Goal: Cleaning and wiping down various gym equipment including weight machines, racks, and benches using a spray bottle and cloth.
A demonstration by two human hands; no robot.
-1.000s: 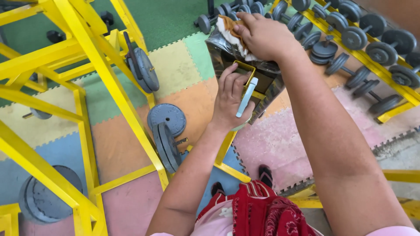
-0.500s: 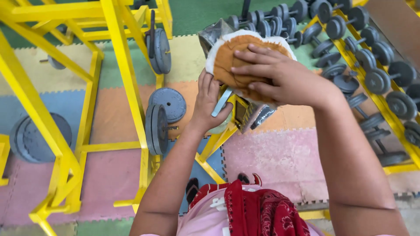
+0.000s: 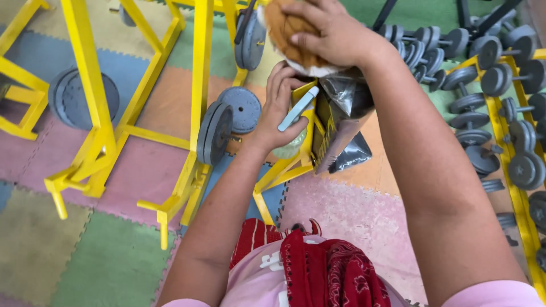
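My right hand [image 3: 327, 34] presses an orange and white cloth [image 3: 287, 31] onto the top of a shiny black padded seat [image 3: 341, 108] on a yellow frame [image 3: 284, 167]. Just below it, my left hand [image 3: 278, 108] grips a small spray bottle [image 3: 296, 113] with a pale blue top and rests against the yellow frame by the pad. Both forearms reach forward from the bottom of the view.
Yellow steel racks [image 3: 196, 85] stand to the left with grey weight plates [image 3: 227, 122] hung on them. More plates [image 3: 82, 96] lie on the coloured foam floor mats [image 3: 108, 256]. A yellow rack of grey dumbbells [image 3: 500, 113] runs along the right.
The view has swung right and tilted. My right hand has bunched the cloth and moved it up the pad. The left hand still holds the bottle against the frame.
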